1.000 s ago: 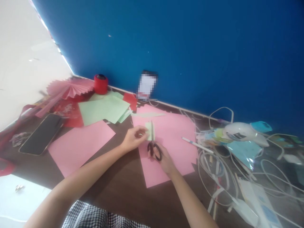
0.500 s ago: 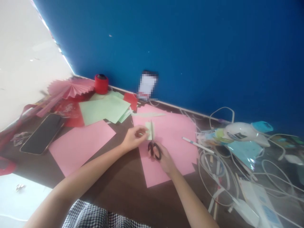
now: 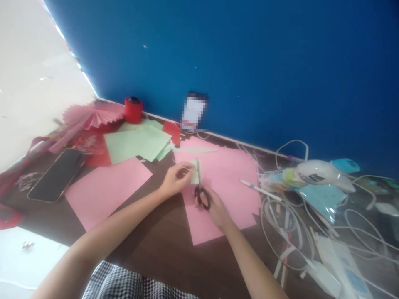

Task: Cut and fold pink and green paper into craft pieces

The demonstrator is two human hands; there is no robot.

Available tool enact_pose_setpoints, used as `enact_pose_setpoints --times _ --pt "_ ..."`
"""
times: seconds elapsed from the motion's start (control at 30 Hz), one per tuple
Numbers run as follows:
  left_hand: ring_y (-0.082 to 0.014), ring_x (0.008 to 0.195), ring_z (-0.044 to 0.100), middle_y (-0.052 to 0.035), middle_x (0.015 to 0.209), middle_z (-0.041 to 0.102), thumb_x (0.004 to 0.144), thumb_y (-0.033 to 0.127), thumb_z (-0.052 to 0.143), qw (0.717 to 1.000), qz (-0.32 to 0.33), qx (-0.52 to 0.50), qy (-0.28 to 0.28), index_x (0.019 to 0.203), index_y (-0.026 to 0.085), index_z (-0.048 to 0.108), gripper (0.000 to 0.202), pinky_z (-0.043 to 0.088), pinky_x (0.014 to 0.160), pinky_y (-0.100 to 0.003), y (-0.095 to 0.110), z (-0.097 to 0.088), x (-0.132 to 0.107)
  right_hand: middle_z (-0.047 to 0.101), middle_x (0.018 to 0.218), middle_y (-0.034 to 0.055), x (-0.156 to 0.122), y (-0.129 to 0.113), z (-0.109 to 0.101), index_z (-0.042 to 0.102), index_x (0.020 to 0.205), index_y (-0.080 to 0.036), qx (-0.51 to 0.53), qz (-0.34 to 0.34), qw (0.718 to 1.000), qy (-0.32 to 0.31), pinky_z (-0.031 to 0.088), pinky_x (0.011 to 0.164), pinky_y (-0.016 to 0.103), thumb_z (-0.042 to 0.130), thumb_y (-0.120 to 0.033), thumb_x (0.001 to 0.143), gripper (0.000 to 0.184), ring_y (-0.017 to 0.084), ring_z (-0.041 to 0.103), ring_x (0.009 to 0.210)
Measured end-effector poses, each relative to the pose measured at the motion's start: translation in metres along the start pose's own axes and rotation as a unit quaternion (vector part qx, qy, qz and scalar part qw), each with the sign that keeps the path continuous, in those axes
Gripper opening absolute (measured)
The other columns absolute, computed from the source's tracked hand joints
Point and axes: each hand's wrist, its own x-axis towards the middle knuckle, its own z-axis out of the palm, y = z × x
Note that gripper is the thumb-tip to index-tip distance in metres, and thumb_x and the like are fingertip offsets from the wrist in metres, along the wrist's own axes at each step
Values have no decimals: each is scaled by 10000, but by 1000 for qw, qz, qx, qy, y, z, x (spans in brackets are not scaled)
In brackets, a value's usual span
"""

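Observation:
My left hand (image 3: 177,178) pinches a small piece of pale green paper (image 3: 194,176) by its left side, above the pink sheets. My right hand (image 3: 215,207) is wrapped round the black handles of a pair of scissors (image 3: 204,198). The scissor blades point away from me and lie along the right part of the green piece; whether they are fully closed is too blurred to tell. Beneath both hands spreads a stack of pink paper (image 3: 230,178), with a pale strip of paper (image 3: 196,150) across its far edge.
Left lie a pink sheet (image 3: 109,191), green sheets (image 3: 137,143), a dark phone (image 3: 56,176), a pink folded fan (image 3: 93,115) and a red cylinder (image 3: 133,111). Another phone (image 3: 193,111) leans on the blue wall. Tangled white cables (image 3: 288,232), a pen (image 3: 260,190) and a white bottle (image 3: 321,172) occupy the right.
Both hands stay in nearly the same place. The scissor handles have come slightly closer together, and the left fingers have shifted a little on the green piece.

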Motion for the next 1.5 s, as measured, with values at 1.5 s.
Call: enact_pose_setpoints --times 1.5 --pt "-106 675 593 -45 765 625 758 257 592 999 -41 -4 -11 894 136 612 183 490 590 -186 0 1 -2 536 613 -1 0 0 0 481 850 -167 -9 -6 1000 1 353 493 240 446 -515 837 350 97 448 516"
